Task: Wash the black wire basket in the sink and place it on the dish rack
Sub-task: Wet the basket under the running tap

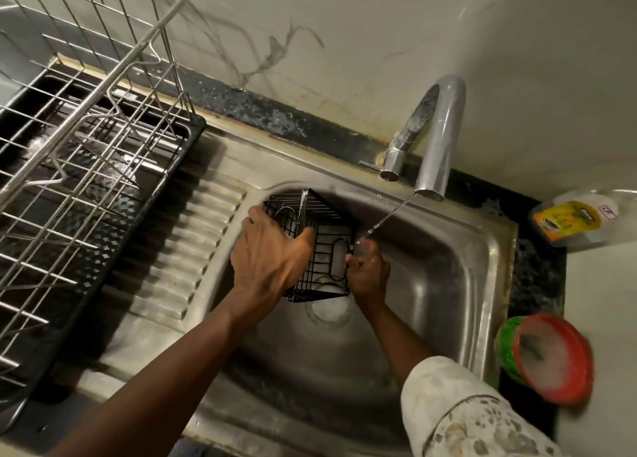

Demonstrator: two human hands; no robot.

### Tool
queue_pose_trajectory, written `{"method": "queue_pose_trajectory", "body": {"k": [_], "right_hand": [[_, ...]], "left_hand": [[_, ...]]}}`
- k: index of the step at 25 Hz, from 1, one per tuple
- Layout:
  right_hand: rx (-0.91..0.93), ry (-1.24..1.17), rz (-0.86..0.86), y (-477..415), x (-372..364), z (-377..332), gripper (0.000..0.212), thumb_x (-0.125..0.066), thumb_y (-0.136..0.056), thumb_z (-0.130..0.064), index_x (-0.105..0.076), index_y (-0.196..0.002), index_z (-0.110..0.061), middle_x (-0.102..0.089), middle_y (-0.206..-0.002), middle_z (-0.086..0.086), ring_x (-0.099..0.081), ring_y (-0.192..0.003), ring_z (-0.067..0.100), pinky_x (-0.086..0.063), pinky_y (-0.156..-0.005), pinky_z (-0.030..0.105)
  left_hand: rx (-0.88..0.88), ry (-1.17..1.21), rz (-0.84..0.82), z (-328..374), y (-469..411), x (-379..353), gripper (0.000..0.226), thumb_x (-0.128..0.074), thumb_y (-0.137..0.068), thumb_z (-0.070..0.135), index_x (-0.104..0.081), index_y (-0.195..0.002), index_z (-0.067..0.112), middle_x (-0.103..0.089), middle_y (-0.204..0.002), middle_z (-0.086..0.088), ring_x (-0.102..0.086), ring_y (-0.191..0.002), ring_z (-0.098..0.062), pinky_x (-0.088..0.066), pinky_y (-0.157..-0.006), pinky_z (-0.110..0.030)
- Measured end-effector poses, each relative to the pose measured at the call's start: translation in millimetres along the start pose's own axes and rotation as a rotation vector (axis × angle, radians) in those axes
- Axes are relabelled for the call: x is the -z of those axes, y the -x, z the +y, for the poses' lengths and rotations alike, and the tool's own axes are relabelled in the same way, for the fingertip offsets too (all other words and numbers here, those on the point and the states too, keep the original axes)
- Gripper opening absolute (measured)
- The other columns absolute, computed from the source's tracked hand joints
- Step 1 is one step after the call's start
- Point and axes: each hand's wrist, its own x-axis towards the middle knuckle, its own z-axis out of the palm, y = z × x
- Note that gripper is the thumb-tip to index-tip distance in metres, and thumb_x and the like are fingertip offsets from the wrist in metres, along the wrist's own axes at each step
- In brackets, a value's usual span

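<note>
Two hands on the black wire basket (327, 246), held tilted over the drain in the sink (448, 284). Left hand (272, 253) gripping its left side, with fingers (258, 213) curled round the wires; right hand (368, 270) clasping the right edge under a thin stream from the tap (437, 136). Washing seemingly under way; not yet set on the dish rack (86, 139) at the counter's left end.

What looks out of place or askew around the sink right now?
The stream from the faucet slants left and lands on the right hand at the corner of the black wire basket, mostly missing it. The clear bottle at the far right seems to lie on its side. Nothing looks spilled or broken.
</note>
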Motion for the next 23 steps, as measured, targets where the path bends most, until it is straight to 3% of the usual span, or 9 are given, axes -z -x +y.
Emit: {"method": "queue_pose_trajectory", "body": {"k": [3,6,8,9,12,15,17,19,23], "right_hand": [[-0.157,0.204,-0.052,-17,-5,-11,0.026,-0.054,-0.098,-0.038,-0.064,-0.119,-0.025,-0.070,-0.109,0.014,-0.063,-0.105,0.038,-0.049,-0.088,0.037],[-0.300,0.185,-0.195,-46,-12,-16,0.046,-0.041,-0.099,-0.059,-0.067,-0.118,-0.027,-0.067,-0.111,0.016,-0.065,-0.103,0.037,-0.051,-0.087,0.038],[-0.287,-0.076,-0.232,-44,-22,-21,0.043,-0.047,-0.103,-0.047,-0.064,-0.121,-0.012,-0.066,-0.100,0.017,-0.068,-0.082,0.031,-0.055,-0.068,0.034],[-0.258,-0.135,-0.242,-37,-27,-19,0.039,-0.049,-0.105,-0.034,-0.059,-0.130,-0.006,-0.066,-0.104,0.016,-0.069,-0.085,0.029,-0.056,-0.068,0.033],[-0.071,-0.041,-0.229,4,-29,2,0.050,-0.046,-0.106,-0.020,-0.035,-0.155,-0.018,-0.060,-0.124,-0.004,-0.063,-0.112,0.014,-0.050,-0.097,0.029],[-0.114,-0.169,-0.300,23,-20,12,0.051,-0.047,-0.106,-0.029,-0.030,-0.155,-0.024,-0.062,-0.133,0.000,-0.064,-0.115,0.016,-0.052,-0.102,0.040],[-0.235,-0.295,-0.238,10,-15,4,0.038,-0.057,-0.102,-0.033,-0.056,-0.137,-0.020,-0.073,-0.106,0.010,-0.072,-0.086,0.016,-0.062,-0.079,0.040],[-0.376,-0.356,-0.233,-14,-13,-12,0.034,-0.061,-0.099,-0.037,-0.070,-0.099,-0.004,-0.069,-0.080,0.014,-0.065,-0.058,0.018,-0.056,-0.050,0.028],[-0.410,-0.177,-0.370,-28,-7,-29,0.022,-0.050,-0.105,-0.024,-0.058,-0.086,-0.017,-0.063,-0.083,0.006,-0.060,-0.054,0.006,-0.047,-0.045,0.011]], "left_hand": [[-0.038,-0.014,-0.020,-5,5,-1,0.074,-0.056,-0.077,0.061,-0.040,-0.128,0.009,-0.055,-0.117,-0.010,-0.056,-0.102,-0.031,-0.052,-0.091,-0.050],[0.006,0.012,0.003,-11,7,-2,0.074,-0.057,-0.077,0.061,-0.040,-0.129,0.010,-0.055,-0.116,-0.009,-0.056,-0.100,-0.029,-0.051,-0.087,-0.046],[0.057,0.065,0.034,-15,6,0,0.068,-0.059,-0.078,0.058,-0.043,-0.125,0.011,-0.055,-0.110,-0.007,-0.055,-0.095,-0.027,-0.048,-0.083,-0.042],[0.073,0.084,0.047,-18,6,1,0.066,-0.060,-0.079,0.058,-0.044,-0.123,0.011,-0.056,-0.109,-0.006,-0.055,-0.094,-0.027,-0.048,-0.083,-0.042],[0.067,0.104,0.069,-23,9,3,0.066,-0.061,-0.082,0.058,-0.045,-0.125,0.012,-0.057,-0.110,-0.005,-0.056,-0.096,-0.026,-0.051,-0.087,-0.045],[0.064,0.114,0.065,-27,14,2,0.065,-0.062,-0.084,0.056,-0.044,-0.128,0.012,-0.056,-0.111,-0.004,-0.056,-0.096,-0.024,-0.051,-0.087,-0.044],[0.060,0.111,0.053,-27,14,3,0.062,-0.061,-0.085,0.055,-0.043,-0.124,0.011,-0.054,-0.109,-0.005,-0.054,-0.092,-0.024,-0.048,-0.081,-0.042],[0.039,0.104,0.047,-26,15,1,0.059,-0.062,-0.085,0.053,-0.043,-0.122,0.011,-0.053,-0.107,-0.004,-0.053,-0.090,-0.022,-0.043,-0.077,-0.037],[0.035,0.130,0.065,-27,19,-3,0.065,-0.061,-0.082,0.058,-0.044,-0.127,0.014,-0.053,-0.113,-0.001,-0.053,-0.097,-0.021,-0.045,-0.084,-0.038]]}}
